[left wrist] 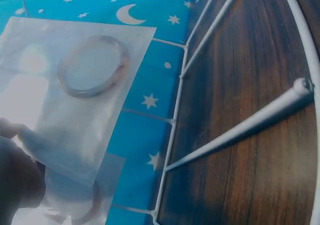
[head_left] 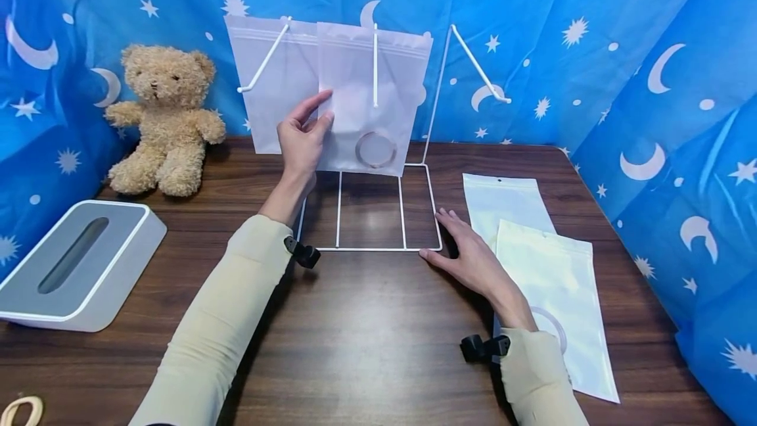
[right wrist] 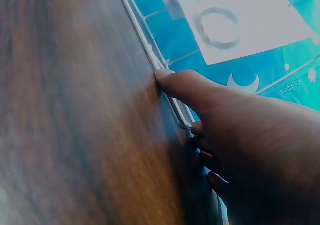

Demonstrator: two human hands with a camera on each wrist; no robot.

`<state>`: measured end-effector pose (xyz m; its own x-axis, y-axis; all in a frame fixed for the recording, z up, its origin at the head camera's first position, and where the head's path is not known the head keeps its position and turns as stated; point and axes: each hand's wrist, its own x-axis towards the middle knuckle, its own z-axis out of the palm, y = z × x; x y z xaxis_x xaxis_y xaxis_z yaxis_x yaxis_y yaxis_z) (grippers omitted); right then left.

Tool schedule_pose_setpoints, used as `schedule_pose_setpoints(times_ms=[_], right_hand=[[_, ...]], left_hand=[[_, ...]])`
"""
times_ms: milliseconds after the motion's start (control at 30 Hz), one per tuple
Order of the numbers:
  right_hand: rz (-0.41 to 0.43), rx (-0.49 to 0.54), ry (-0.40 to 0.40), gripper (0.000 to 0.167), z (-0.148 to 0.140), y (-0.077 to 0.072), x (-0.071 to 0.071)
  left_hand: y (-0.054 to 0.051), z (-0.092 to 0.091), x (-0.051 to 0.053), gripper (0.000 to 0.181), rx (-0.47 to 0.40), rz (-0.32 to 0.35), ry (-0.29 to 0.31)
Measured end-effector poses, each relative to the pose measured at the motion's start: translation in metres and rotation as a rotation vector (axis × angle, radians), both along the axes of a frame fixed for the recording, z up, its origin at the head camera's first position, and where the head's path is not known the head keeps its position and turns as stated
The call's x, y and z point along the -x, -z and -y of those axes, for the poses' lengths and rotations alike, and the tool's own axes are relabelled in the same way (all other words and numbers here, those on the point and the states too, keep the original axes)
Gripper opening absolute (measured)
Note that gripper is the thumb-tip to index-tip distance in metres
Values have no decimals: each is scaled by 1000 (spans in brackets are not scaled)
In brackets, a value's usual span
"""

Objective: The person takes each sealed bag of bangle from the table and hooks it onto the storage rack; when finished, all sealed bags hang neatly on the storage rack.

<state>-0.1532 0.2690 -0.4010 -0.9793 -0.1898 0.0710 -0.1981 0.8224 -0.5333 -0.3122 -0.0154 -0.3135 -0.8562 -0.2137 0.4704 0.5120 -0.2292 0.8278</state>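
Observation:
A white wire rack point(head_left: 430, 209) stands on the table with three prongs pointing forward. Two translucent white pouches hang at it: one at the left prong point(head_left: 266, 58), the other, a pouch with a ring point(head_left: 408, 104), at the middle prong. My left hand point(head_left: 301, 143) pinches the left edge of the ringed pouch between thumb and fingers; the ring point(left wrist: 92, 67) shows through in the left wrist view. My right hand point(head_left: 473, 258) rests at the rack base's front right corner, its thumb point(right wrist: 185, 82) touching the wire, fingers spread. No pouch is at the right prong point(head_left: 479, 64).
Two more pouches lie overlapping on the right of the table, a plain one point(head_left: 503, 199) partly under one with a ring point(head_left: 556, 281). A teddy bear point(head_left: 165, 117) sits back left, a grey-topped tissue box point(head_left: 124, 281) before it. A beige loop point(head_left: 29, 406) shows front left.

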Motion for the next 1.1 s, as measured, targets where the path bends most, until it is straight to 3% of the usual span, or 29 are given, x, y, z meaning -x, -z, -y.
schedule_pose_setpoints(times_ms=[167, 333, 467, 600, 800, 867, 967, 1100], right_hand=[[8, -15, -9, 88, 5, 0, 1], [17, -29, -14, 89, 7, -1, 2], [21, -30, -26, 90, 5, -4, 3], [25, -31, -34, 91, 0, -7, 3], [40, -49, -16, 93, -6, -7, 5], [45, -53, -15, 95, -6, -6, 6], [53, -52, -21, 96, -4, -5, 7], [67, -57, -13, 96, -1, -4, 7]], left_hand=[[1, 10, -6, 32, 19, 26, 14], [-5, 23, -24, 32, 151, 19, 42], [3, 39, -34, 33, 199, 63, 77], [19, 55, -53, 35, 300, 192, 99], [40, 72, -96, 44, 614, 486, 205], [46, 79, -107, 49, 694, 552, 241], [54, 88, -118, 55, 762, 553, 269], [62, 98, -121, 59, 808, 410, 246]])
